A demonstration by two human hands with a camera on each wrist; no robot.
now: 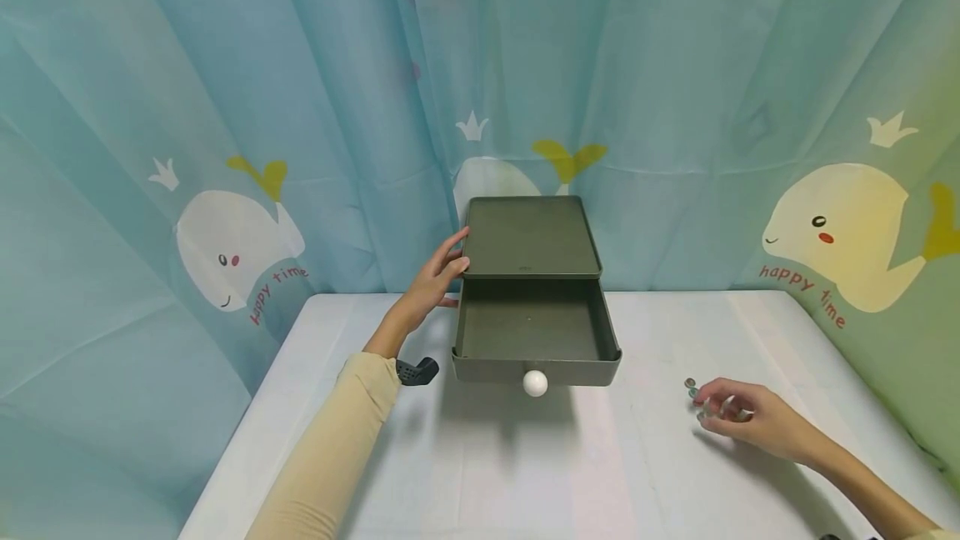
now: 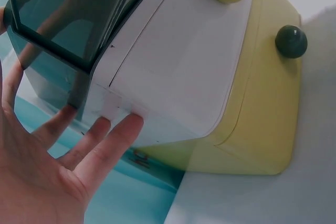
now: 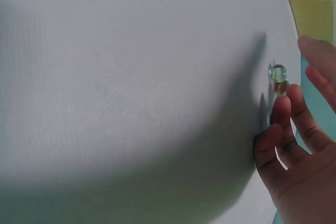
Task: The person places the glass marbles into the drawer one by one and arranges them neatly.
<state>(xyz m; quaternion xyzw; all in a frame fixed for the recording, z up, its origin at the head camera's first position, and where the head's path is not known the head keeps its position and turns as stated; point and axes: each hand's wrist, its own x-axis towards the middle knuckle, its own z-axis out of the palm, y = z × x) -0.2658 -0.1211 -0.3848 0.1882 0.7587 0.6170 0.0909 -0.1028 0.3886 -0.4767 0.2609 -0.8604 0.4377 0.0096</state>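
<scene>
A stack of drawers stands at mid-table. Its dark green top drawer (image 1: pixel 534 372) is pulled out, bare inside, with a white knob (image 1: pixel 535 383). Below it the left wrist view shows a white drawer (image 2: pixel 178 51) and a yellow drawer (image 2: pixel 268 98), both closed. My left hand (image 1: pixel 427 290) rests against the stack's left side, fingers extended. At the right, several small glass marbles (image 1: pixel 690 382) lie on the table. My right hand (image 1: pixel 757 419) is over and beside them, its fingertips close to a clear marble (image 3: pixel 278 73), thumb apart. Whether any marble lies within the fingers is unclear.
The white table (image 1: pixel 525 482) carries the drawers near its back edge. Behind hangs a blue curtain (image 1: pixel 660 65) with whale prints, touching the back of the table. A black wrist device (image 1: pixel 418 372) is on my left wrist.
</scene>
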